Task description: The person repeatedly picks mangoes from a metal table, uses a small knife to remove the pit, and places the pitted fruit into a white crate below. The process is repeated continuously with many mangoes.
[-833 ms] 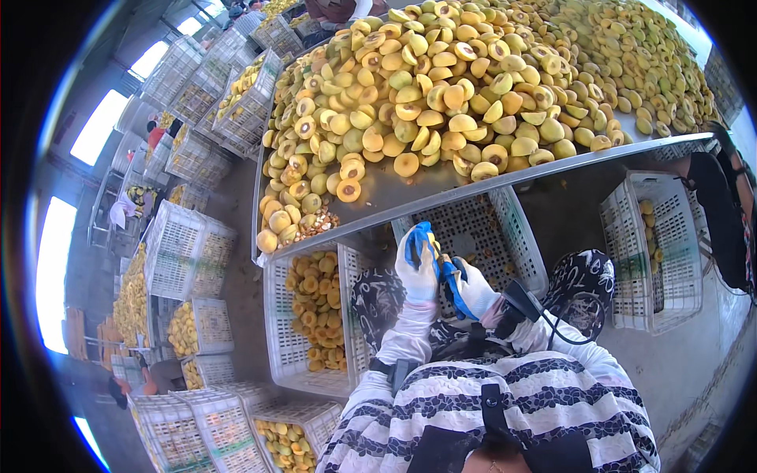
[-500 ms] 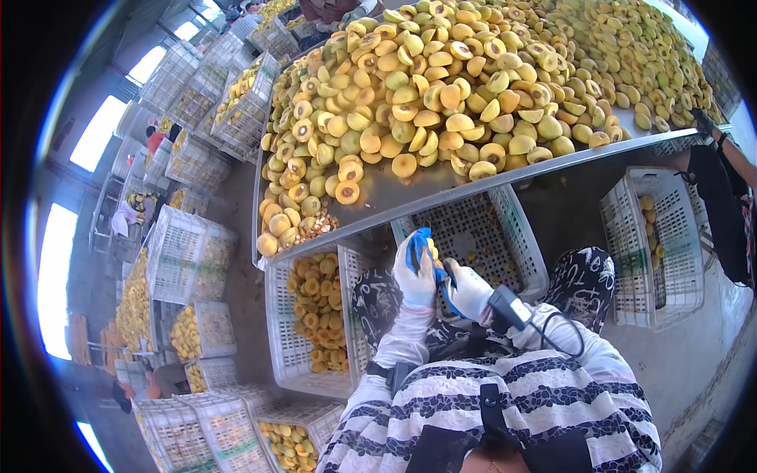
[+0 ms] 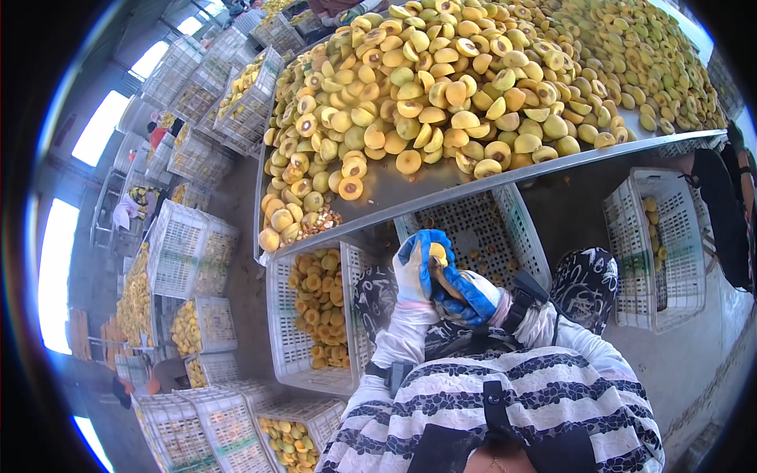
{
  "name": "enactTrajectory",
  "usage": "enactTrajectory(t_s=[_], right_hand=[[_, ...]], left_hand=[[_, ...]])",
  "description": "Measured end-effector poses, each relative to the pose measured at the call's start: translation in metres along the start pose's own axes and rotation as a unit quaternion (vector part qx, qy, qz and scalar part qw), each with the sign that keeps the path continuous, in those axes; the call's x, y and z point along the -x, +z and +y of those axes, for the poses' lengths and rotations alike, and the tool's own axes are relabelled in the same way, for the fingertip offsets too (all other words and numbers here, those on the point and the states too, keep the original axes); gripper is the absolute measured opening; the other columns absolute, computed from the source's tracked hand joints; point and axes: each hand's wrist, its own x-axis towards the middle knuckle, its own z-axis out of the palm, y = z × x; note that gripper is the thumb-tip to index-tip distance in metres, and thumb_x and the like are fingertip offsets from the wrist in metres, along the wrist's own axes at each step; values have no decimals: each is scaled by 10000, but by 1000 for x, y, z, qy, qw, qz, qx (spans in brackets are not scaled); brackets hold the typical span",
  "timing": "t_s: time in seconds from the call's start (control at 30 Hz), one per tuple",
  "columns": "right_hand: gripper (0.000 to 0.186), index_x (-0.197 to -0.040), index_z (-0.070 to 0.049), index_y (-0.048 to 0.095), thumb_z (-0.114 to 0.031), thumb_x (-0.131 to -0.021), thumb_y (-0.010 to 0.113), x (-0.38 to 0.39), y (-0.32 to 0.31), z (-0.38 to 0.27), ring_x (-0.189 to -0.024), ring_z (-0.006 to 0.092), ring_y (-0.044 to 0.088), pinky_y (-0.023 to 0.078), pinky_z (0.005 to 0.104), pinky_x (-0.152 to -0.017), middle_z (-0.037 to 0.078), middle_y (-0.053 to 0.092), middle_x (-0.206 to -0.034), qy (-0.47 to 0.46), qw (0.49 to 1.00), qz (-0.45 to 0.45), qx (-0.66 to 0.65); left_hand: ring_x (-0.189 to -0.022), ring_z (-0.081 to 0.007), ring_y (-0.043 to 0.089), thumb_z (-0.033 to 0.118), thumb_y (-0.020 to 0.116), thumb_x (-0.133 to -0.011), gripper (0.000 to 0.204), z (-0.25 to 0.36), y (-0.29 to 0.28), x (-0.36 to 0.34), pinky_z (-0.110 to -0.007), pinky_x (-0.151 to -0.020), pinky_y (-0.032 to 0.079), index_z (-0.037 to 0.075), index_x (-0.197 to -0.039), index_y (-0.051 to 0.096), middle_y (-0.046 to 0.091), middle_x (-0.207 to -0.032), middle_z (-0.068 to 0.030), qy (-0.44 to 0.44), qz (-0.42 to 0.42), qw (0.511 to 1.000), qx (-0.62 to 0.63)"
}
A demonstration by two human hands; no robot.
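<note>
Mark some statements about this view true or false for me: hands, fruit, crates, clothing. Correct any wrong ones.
1. Both hands are bare. False: the left hand and right hand wear blue-and-white gloves.
2. The left hand holds a yellow fruit piece. True.
3. Cut fruit is heaped on the metal table. True.
4. All the crates are red. False: the white crate left of the hands holds fruit halves.
5. The person's striped top is black and white. True.

A yellow fruit piece [image 3: 438, 253], apparently a half, sits partly hidden in the gloved left hand [image 3: 414, 268].
</note>
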Motion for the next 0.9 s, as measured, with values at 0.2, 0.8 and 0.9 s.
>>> enactTrajectory(t_s=[0.2, 0.8, 0.9], right_hand=[[467, -1125, -4, 617, -432, -1024, 461, 1, 16, -7, -806, 64, 566, 466, 228, -689, -2, 626, -906, -81, 985, 66, 139], [412, -985, -108, 584, -506, -983, 478, -12, -96, 24, -457, 114, 436, 383, 271, -420, 6, 519, -663, -56, 910, 358, -201], [489, -994, -110, 592, -587, -950, 490, -9, -101, 19, -457, 125, 417, 369, 299, -411, -5, 502, -650, -28, 961, 254, -104]], left_hand=[[-658, -151, 625, 441, 538, -971, 462, 14, 1, -2, -272, -584, 509, -7, -929, 643, 640, -788, -79, -116, -29, 992, -38], [-941, -318, 635, 492, 496, -980, 542, -41, -79, -20, -484, -875, 528, -16, -1119, 622, 668, -1002, -165, -211, 67, 919, 326], [-943, -294, 643, 348, 590, -955, 347, 5, -141, -17, -448, -842, 543, 30, -1079, 655, 672, -1023, -125, -33, 110, 989, 91]])
